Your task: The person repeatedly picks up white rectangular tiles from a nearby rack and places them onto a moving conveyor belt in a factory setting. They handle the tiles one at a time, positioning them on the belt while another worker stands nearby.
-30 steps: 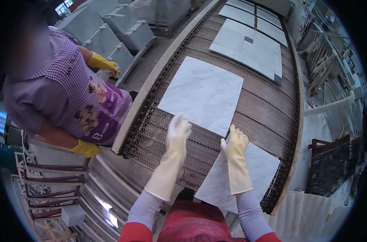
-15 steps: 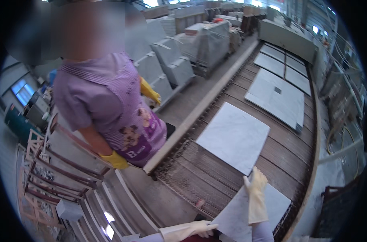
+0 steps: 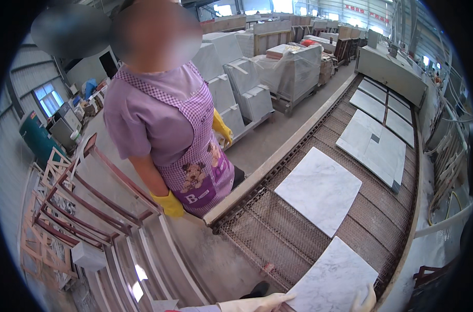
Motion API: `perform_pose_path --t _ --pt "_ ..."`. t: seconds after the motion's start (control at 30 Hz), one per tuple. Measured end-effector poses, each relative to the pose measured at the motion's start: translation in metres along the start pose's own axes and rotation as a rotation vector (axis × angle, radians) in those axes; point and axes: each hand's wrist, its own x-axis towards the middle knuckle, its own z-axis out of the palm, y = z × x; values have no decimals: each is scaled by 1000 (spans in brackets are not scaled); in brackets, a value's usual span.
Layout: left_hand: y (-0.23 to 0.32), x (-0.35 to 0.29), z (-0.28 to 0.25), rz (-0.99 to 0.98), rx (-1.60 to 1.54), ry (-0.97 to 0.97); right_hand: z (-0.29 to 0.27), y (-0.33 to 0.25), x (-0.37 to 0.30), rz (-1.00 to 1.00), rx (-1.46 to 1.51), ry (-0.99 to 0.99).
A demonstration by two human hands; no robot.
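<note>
grip at both sides of a white, grey-veined flat stone slab (image 3: 334,275) on the near end of a brown metal-mesh conveyor (image 3: 265,231); whether it is pinched, i cannot tell.
even support from both hands should best spare the corners, chiefly beside the matching white stone slab (image 3: 319,192) just beyond. left cream rubber-gloved hand (image 3: 270,302) lies nearly flat along the view's lower edge, fingertips at the near slab's left corner; right cream rubber-gloved hand (image 3: 369,300) points forward at its right edge, wrist out of view.
</note>
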Motion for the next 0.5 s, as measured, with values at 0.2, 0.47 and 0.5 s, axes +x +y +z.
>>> perform_pose_path --t 0.2,0.47,0.5 --pt "8 -13 22 2 88 -56 -43 102 -127 637 -86 -122" --pt "10 -10 38 -20 156 -96 -29 122 -149 1240 1141 19" --pt "10 -11 39 -23 159 -94 -31 132 -150 1240 1151 -2"
